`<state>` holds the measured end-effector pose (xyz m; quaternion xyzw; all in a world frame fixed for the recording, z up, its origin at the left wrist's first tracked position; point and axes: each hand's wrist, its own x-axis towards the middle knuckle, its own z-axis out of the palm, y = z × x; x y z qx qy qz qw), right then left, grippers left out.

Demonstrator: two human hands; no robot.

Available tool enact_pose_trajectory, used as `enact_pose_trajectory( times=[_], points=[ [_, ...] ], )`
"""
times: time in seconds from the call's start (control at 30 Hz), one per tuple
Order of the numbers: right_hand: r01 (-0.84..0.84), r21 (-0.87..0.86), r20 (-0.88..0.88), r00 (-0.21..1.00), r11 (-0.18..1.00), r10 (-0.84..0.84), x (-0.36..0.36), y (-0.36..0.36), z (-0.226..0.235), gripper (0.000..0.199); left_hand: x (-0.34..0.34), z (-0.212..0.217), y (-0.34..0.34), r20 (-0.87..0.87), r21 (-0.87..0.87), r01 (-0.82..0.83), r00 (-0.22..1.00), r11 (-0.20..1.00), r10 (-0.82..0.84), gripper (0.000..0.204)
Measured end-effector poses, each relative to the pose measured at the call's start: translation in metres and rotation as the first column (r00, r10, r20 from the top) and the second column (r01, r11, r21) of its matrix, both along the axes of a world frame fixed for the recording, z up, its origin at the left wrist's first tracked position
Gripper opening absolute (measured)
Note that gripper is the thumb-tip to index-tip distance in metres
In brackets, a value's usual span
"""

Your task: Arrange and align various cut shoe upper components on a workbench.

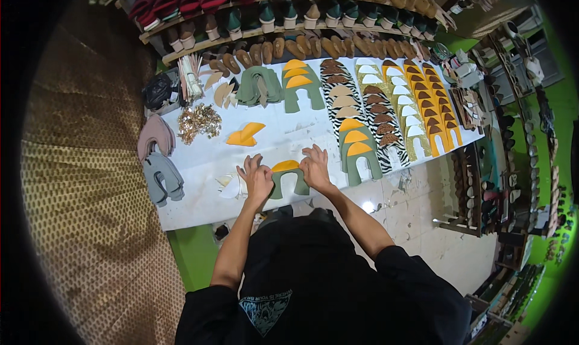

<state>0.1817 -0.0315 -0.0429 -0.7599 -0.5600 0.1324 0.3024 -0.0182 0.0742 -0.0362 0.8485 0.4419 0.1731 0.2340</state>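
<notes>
A yellow half-moon piece [284, 165] lies across the curved top of a green U-shaped shoe upper [277, 188] at the table's front edge. My left hand [257, 175] pinches the left end where the two pieces meet, its other fingers raised. At the opposite end my right hand [315, 169] pinches in the same way. The fingertips hide the exact corners. Beyond my left hand, a small stack of yellow pieces [244, 135] rests on the white table [211, 158]. Pale scraps [230, 186] lie beside my left wrist.
Right of my hands are overlapping rows of green, zebra-striped and yellow uppers [356, 155]. Grey [161, 179] and pink [155, 137] stacks sit at the left edge. A gold heap [199, 123] and a green stack [259, 85] lie farther back. Shelves of shoes [289, 16] rise behind.
</notes>
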Motion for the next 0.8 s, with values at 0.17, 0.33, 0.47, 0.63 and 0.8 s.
enact_pose_trajectory(
  times=[0.17, 0.33, 0.47, 0.63, 0.8],
  points=[
    [-0.002, 0.086, 0.066, 0.998, 0.996, -0.004, 0.012, -0.03, 0.03, 0.008, 0.016, 0.021, -0.032, 0.025, 0.089, 0.004, 1.0, 0.996, -0.007, 0.005],
    [0.029, 0.15, 0.073, 0.996, 0.988, -0.041, 0.031, -0.086, 0.053, 0.009, 0.04, 0.048, -0.081, 0.052, 0.112, 0.003, 0.999, 0.994, -0.009, 0.004],
    [0.05, 0.188, 0.067, 0.996, 0.981, -0.063, 0.036, -0.125, 0.067, 0.009, 0.046, 0.059, -0.12, 0.07, 0.109, -0.019, 0.998, 0.994, 0.011, 0.004],
    [0.076, 0.197, -0.005, 0.997, 0.977, -0.076, 0.038, -0.161, 0.066, 0.008, 0.035, 0.042, -0.16, 0.246, -0.034, -0.052, 0.968, 0.998, 0.059, 0.007],
    [0.035, 0.178, 0.008, 0.999, 0.983, -0.037, 0.032, -0.176, 0.066, 0.006, 0.024, 0.045, -0.181, 0.291, -0.086, -0.05, 0.954, 0.995, 0.074, 0.007]
  ],
)
